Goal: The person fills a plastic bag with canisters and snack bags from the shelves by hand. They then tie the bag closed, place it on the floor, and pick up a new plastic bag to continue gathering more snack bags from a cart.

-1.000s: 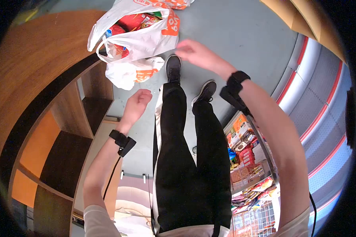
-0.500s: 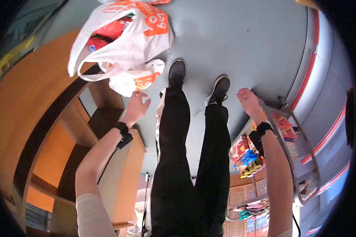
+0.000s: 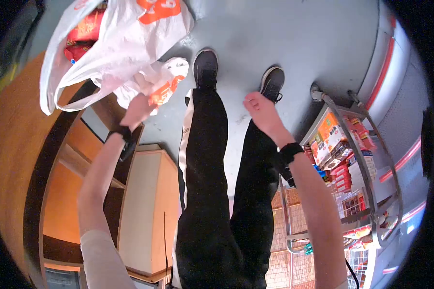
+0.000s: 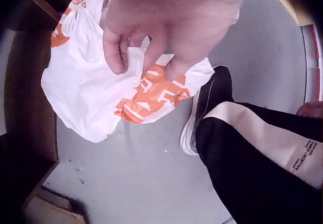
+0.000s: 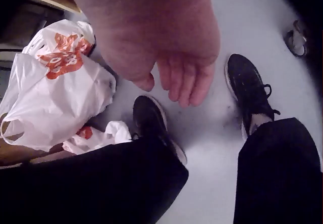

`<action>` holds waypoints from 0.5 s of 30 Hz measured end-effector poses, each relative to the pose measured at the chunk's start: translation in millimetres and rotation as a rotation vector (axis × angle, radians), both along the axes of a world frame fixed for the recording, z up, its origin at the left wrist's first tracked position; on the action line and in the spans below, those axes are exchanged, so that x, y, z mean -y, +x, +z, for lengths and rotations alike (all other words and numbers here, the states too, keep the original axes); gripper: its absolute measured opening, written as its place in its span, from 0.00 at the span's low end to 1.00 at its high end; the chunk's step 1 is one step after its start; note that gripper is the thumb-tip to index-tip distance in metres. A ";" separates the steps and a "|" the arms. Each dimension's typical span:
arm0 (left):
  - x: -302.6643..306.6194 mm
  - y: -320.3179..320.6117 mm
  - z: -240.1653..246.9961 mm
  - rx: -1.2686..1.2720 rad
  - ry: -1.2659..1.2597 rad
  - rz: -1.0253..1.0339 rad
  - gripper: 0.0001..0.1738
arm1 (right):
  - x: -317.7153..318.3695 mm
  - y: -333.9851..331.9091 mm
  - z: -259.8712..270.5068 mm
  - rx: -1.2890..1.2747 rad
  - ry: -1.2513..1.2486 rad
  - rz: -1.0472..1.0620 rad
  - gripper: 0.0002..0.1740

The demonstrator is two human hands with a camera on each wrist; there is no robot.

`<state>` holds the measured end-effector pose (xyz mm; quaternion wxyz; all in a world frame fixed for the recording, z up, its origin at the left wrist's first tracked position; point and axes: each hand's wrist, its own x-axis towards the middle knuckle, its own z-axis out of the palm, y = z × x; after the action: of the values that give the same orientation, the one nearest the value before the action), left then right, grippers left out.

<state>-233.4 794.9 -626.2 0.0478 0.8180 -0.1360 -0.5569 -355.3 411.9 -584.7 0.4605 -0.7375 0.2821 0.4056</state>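
On the floor at the upper left of the head view stands a large white bag point(image 3: 135, 43) with orange print and red packets inside. Beside it lies a smaller white bag point(image 3: 171, 77). My left hand point(image 3: 139, 108) is at this smaller bag; in the left wrist view the curled fingers of the hand point(image 4: 166, 27) pinch its crumpled plastic point(image 4: 86, 83). My right hand point(image 3: 264, 113) holds nothing and hangs over the right leg. Its fingers are loosely bent in the right wrist view, where the hand point(image 5: 161, 47) is right of the large bag point(image 5: 60, 93).
Two dark shoes point(image 3: 206, 67) stand on the grey floor. A wooden shelf unit point(image 3: 77, 164) lines the left, with a pale cabinet point(image 3: 142, 207) near it. At the right is a metal-framed cart point(image 3: 364, 168) with boxed goods, and grey shelving with red edges beyond.
My left hand has reached up to the smaller bag and taken hold of its plastic. My right hand has swung from beside the cart inward over the leg. The large bag appears nearer.
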 end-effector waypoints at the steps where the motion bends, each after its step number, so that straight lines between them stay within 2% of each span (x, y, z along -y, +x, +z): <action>1: 8.4 -0.6 19.5 0.002 -0.056 -0.009 0.19 | -1.9 6.8 16.8 0.007 0.012 0.007 0.16; 6: 59.0 4.9 156.4 0.103 -0.198 -0.071 0.12 | -10.3 32.4 102.8 0.058 0.030 0.012 0.16; 8: 84.3 15.7 222.4 0.092 -0.222 -0.164 0.10 | -12.1 44.7 146.3 0.079 0.076 -0.036 0.17; 10: 106.7 24.5 285.9 0.069 -0.314 -0.262 0.09 | -10.3 48.4 178.0 0.129 0.076 -0.082 0.20; 12: 122.1 24.8 342.8 0.216 -0.544 -0.310 0.07 | -4.8 57.7 214.3 0.046 0.054 -0.158 0.26; 14: 144.0 25.4 400.7 0.309 -0.713 -0.305 0.08 | 10.6 73.3 255.0 -0.048 0.118 -0.218 0.49; 15: 150.9 22.8 420.7 0.268 -0.818 -0.270 0.09 | 17.8 81.7 271.9 -0.034 0.093 -0.246 0.53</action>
<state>-210.6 644.0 -205.5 0.2763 0.7716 -0.4554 -0.3477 -273.7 394.1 -312.8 0.5355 -0.6681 0.3590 0.3714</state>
